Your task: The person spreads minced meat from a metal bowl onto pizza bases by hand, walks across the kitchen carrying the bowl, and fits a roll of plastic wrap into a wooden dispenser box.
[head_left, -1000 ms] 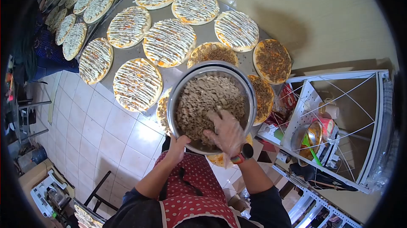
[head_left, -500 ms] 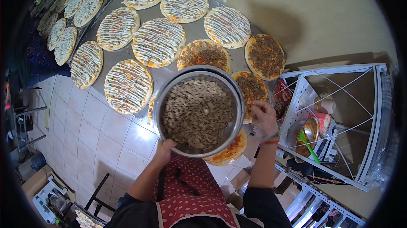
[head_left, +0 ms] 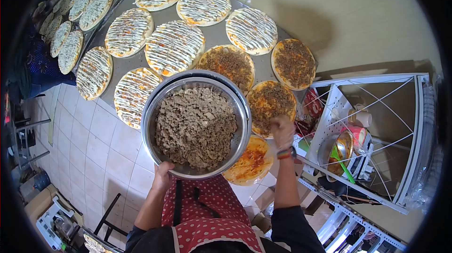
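Wearing a dotted apron (head_left: 209, 222), we are clamping the near rim of a steel bowl (head_left: 240, 133) in our left hand (head_left: 162, 175), its fingers hiding underneath. The bowl is sitting just beyond our waist, holding crumbled meat (head_left: 195, 128); being round, it is showing no long axis, and its mouth is facing up toward us. It is now lying farther left than a moment ago, so the sauced base (head_left: 252, 161) beside it is showing more fully, with no meat visible on it. Our right hand (head_left: 282, 133) is hovering by the near edge of a meat-topped base (head_left: 270, 104); it is blurring, so we cannot tell whether its fingers are apart or together. Beyond, white-striped pizzas (head_left: 175, 47) are covering much of the counter (head_left: 162, 16).
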`<state>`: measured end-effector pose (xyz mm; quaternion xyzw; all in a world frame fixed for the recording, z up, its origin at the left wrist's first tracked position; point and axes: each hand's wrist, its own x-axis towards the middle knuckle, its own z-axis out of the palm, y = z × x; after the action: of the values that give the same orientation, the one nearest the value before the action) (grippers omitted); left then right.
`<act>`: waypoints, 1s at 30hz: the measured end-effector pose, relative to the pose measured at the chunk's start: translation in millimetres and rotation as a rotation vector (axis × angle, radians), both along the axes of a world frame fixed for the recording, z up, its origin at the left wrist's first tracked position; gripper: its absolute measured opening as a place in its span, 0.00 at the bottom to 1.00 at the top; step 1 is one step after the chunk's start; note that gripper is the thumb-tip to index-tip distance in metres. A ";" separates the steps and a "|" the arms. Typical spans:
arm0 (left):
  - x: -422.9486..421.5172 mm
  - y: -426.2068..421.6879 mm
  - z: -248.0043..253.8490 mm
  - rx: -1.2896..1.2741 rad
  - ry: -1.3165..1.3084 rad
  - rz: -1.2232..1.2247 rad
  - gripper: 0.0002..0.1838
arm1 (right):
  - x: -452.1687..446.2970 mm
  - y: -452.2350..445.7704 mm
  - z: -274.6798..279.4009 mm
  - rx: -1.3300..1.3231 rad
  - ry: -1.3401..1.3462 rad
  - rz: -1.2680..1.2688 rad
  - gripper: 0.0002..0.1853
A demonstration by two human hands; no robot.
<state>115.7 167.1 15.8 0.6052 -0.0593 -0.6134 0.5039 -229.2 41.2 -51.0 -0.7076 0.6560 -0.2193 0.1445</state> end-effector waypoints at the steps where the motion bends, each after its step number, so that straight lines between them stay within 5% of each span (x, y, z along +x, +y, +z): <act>1: 1.2 0.9 -0.8 0.002 -0.001 0.002 0.28 | -9.1 -11.5 0.1 -0.078 -0.050 -0.106 0.08; 6: -0.2 2.0 0.6 -0.021 0.010 0.024 0.26 | -28.0 -57.6 -9.8 -0.156 0.038 -0.435 0.07; 11: -2.8 -0.6 13.6 0.040 0.022 0.022 0.24 | -3.0 -83.9 0.4 0.108 -0.048 -0.283 0.07; 15: -3.6 -0.7 10.9 0.024 0.025 0.052 0.22 | 23.6 -98.1 9.4 -0.037 -0.024 -0.089 0.06; 17: -2.8 0.1 12.9 0.031 0.033 0.039 0.22 | 31.8 -101.8 7.3 -0.057 0.247 0.008 0.05; 24: -3.8 -0.3 21.0 0.042 0.005 0.058 0.17 | 15.3 -105.5 -4.3 0.059 0.046 -0.129 0.05; 26: -2.9 1.6 17.9 0.035 0.005 0.057 0.16 | 24.4 -91.7 6.9 0.056 0.034 0.102 0.07; 30: -4.9 0.2 12.3 0.032 0.000 0.137 0.12 | 34.6 -69.9 16.9 0.115 0.049 0.150 0.09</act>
<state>110.8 167.4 28.0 0.6156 -0.0079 -0.5784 0.5352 -194.7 -28.7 -34.1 -0.7503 0.6160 -0.1525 0.1850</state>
